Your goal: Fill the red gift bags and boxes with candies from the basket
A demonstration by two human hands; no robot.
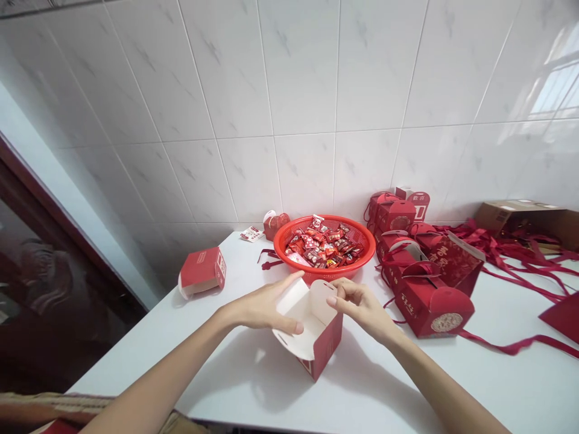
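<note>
A red gift box with a white inside stands open at the top, tilted a little, near the front of the white table. My left hand grips its left side, thumb over the near flap and fingers along the outer wall. With thumb and bent fingers, my right hand pinches the edge of the far right flap. The box's inside looks bare white. Just beyond it sits a red plastic basket heaped with wrapped candies.
Several closed red boxes with ribbons crowd the right. Dark red ribbons trail from a cardboard box at the back right. Another red box lies at left. A small red box and a printed card are by the tiled wall.
</note>
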